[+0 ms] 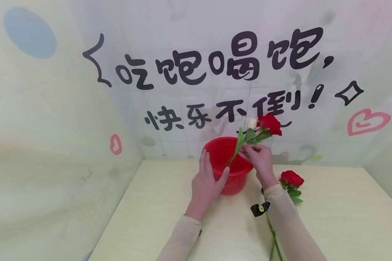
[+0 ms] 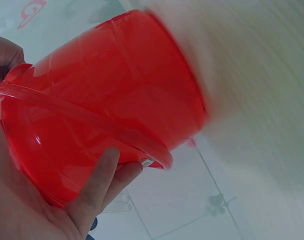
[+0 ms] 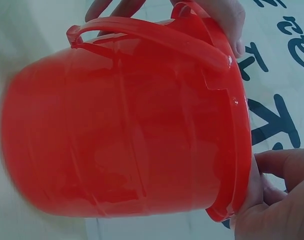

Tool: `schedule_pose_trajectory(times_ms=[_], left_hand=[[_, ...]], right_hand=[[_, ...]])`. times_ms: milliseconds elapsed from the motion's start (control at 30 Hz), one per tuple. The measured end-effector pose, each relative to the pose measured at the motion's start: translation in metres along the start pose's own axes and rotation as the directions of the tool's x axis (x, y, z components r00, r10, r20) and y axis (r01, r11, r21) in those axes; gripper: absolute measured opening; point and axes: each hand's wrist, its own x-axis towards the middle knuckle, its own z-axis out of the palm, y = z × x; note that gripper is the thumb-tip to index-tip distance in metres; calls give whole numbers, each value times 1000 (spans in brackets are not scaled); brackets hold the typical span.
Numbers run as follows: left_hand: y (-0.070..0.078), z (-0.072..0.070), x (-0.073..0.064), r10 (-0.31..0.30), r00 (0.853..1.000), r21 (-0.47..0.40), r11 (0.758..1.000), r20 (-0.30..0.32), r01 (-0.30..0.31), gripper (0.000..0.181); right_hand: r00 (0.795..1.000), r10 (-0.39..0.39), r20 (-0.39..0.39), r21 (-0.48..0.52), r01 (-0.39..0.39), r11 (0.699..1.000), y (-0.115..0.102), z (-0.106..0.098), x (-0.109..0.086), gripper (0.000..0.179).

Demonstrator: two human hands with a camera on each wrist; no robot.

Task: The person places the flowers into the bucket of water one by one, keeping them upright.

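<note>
A red plastic bucket (image 1: 233, 185) stands upright on the table, its handle (image 2: 87, 117) hanging along the side in the left wrist view. My left hand (image 1: 207, 183) holds the bucket's near left side, thumb at the rim and fingers spread round the wall. Over the right part of the rim, my right hand (image 1: 260, 159) pinches green stems that slant down into the bucket. Above those fingers are a red rose (image 1: 269, 124), a pale bud (image 1: 252, 123) and green leaves. In the right wrist view the bucket (image 3: 127, 130) hides the stems.
Another red rose (image 1: 292, 178) lies on the pale table (image 1: 150, 217) to the right, its long stem running towards me partly under my right forearm. A wall (image 1: 199, 29) with black lettering stands close behind the bucket.
</note>
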Motion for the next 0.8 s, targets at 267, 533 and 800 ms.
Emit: schedule_pose_trajectory(times_ms=[267,533,800], left_hand=[[1,-1,1,-6,1000,-1,1000,9,6,99],[1,-1,0,-16,1000,-4,1000,20,16,100],[0,0,0,-10,1000,-6,1000,13,10,100]], right_hand=[[999,12,35,26,-13,1000,-1,-2,2,43],[998,22,66,-3,-22,1000,-2,-5,1,46],[996,27,83,-33,-25,999,-3,-5,0,45]])
